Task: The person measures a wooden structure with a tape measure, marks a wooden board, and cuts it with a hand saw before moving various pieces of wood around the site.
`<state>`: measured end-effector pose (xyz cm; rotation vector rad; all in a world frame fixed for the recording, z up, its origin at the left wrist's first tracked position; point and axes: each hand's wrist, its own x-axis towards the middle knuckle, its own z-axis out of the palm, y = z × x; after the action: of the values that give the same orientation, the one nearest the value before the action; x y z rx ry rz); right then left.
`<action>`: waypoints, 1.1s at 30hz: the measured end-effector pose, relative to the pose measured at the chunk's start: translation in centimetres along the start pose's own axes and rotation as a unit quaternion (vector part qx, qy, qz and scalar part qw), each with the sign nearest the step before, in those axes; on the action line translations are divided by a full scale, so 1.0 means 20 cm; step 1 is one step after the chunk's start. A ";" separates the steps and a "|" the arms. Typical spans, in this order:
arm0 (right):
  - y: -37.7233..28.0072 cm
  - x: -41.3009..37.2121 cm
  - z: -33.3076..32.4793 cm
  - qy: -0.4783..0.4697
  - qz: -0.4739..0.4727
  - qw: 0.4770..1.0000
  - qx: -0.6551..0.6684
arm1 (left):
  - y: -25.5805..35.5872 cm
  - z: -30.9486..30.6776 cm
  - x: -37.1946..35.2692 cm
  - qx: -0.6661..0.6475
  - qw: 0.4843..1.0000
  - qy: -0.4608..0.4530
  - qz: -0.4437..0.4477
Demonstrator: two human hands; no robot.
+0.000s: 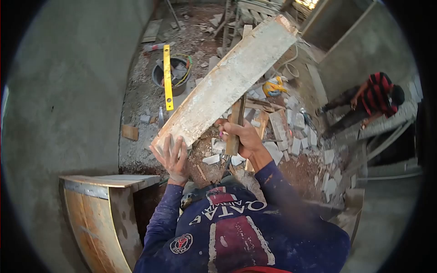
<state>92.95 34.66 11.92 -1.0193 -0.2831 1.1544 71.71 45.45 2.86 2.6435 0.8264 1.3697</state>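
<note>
A long, dusty, whitish board (227, 82) slants across the view from lower left to upper right. My left hand (174, 159) lies on its lower left end with fingers spread over the surface. My right hand (246, 140) is wrapped round a narrow wooden batten (233, 143) that stands below the board's middle; its upper part passes beneath the board. A yellow spirit level (168, 77) rests across a black bucket (158, 75) with rubble in it, left of the board.
Broken blocks (296, 145) and wood scraps litter the ground. A yellow bag (273, 87) lies beyond them. A person (380, 95) in a red and black striped shirt bends at the right. A wooden box-like structure (95, 214) stands at the lower left beside the wall (73, 91).
</note>
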 end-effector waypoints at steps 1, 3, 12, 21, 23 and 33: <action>0.02 0.01 0.02 0.046 -0.022 0.998 -0.033 | -0.01 -0.02 0.04 -0.014 1.000 -0.008 0.011; 0.04 0.05 0.04 0.059 -0.028 0.998 -0.012 | -0.05 -0.05 0.07 0.001 0.999 -0.013 0.053; 0.03 -0.02 0.03 0.158 -0.163 0.973 0.049 | 0.02 -0.23 0.26 -0.199 0.966 -0.159 -0.043; 0.02 -0.06 -0.22 0.119 -0.179 0.976 0.023 | -0.33 -0.15 0.47 -0.556 0.642 -0.430 -0.307; -0.03 -0.09 -0.18 0.106 -0.188 0.976 0.029 | -0.28 -0.15 0.47 -0.576 0.602 -0.465 -0.300; -0.11 -0.16 -0.12 0.061 -0.166 0.984 -0.021 | -0.05 -0.05 0.55 -0.612 0.596 -0.453 -0.256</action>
<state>94.47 30.59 13.29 -1.0313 -0.3664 0.7840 75.64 51.45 11.35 1.3564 0.2073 0.0735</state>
